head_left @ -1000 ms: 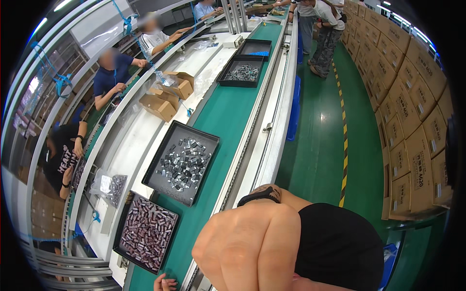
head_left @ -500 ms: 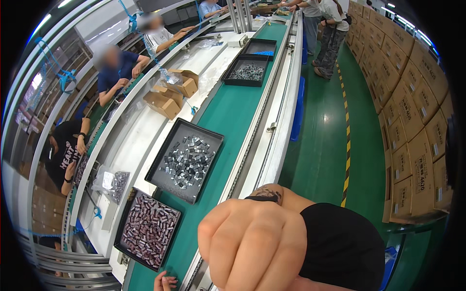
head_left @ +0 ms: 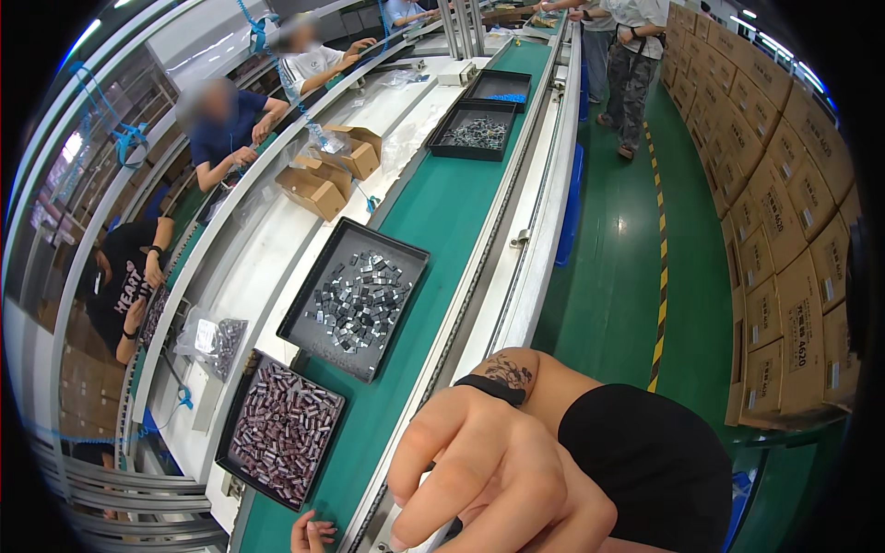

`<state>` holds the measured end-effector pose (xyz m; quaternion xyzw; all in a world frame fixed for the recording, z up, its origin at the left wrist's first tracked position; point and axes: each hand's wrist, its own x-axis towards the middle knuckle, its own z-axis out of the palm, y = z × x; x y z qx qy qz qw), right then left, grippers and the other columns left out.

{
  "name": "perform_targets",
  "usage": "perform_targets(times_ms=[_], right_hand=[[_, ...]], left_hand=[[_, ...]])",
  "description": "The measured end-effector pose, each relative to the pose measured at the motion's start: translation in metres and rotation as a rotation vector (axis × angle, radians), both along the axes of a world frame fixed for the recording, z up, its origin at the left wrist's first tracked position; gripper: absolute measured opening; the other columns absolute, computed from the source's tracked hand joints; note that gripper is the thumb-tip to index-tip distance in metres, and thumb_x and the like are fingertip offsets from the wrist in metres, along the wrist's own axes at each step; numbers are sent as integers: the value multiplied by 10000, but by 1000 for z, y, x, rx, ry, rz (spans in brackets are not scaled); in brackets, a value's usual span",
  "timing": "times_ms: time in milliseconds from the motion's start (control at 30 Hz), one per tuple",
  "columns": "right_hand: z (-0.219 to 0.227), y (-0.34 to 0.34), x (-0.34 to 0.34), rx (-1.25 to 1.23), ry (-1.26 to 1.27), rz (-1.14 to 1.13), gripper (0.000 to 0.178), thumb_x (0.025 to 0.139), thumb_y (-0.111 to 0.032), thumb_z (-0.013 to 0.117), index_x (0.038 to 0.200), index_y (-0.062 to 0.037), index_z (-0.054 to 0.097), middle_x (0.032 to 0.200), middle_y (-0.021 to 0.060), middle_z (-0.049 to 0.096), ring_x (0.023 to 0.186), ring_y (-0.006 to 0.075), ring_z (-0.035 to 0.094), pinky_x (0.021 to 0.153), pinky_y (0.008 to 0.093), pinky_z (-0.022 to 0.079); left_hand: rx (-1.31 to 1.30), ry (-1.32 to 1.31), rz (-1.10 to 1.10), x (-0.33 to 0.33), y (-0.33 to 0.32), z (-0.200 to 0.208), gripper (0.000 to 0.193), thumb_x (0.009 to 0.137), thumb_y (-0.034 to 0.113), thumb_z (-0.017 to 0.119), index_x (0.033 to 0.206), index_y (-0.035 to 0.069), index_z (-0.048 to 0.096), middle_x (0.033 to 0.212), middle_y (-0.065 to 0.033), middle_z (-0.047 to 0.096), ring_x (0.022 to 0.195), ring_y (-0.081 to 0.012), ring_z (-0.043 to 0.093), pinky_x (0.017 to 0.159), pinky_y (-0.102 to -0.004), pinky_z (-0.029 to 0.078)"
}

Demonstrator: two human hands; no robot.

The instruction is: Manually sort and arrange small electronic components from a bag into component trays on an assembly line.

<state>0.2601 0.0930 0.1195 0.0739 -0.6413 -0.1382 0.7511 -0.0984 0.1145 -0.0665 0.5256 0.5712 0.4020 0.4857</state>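
Closest to me, the right hand (head_left: 498,479) fills the lower middle of the frame. It has a black sleeve behind it and a dark band at the wrist. Its fingers (head_left: 415,452) are curled loosely downward. A pale sliver shows under them at the bottom edge, but I cannot tell whether they grip anything.

Only the tips of the left hand (head_left: 313,533) peek in at the bottom edge, by the green conveyor belt (head_left: 442,212). How far open that hand is stays hidden.

The nearest thing to it is a black tray of small brownish cylinders (head_left: 281,429) at lower left, lying untouched. I'd judge this a pause between picks, since neither hand is on the trays. Any reach would have to drop down and leftward over the belt's rail.

Just beyond lies a black tray of silvery metal pieces (head_left: 355,300). A clear plastic bag of parts (head_left: 212,336) sits on the white table (head_left: 267,249) to its left.

Farther up are two open brown cardboard boxes (head_left: 318,189), then two more black trays (head_left: 475,129).

Seated workers (head_left: 226,120) line the left side. At the right, stacked brown cartons (head_left: 784,276) carry dark printed panels. A yellow-and-black stripe (head_left: 659,276) runs along the green floor.
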Motion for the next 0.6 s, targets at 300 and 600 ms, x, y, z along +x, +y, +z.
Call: perform_targets(times_ms=[300,600], right_hand=[[-6,2,-54,-46,606,48,180,869,-138,599,1002,-93,486,868,126,622,627,182,582,504,262,410],[-9,2,-2,50,29,79,211,911,-206,542,1111,-200,479,913,135,614,676,191,578,532,256,418]], left_hand=[[-56,173,-99,1,2,15,307,915,247,553,1137,40,599,889,-75,651,772,-147,573,714,-278,461],[-1,99,-120,-4,5,3,273,932,212,519,1108,12,581,847,-56,652,708,-99,571,624,-224,441]])
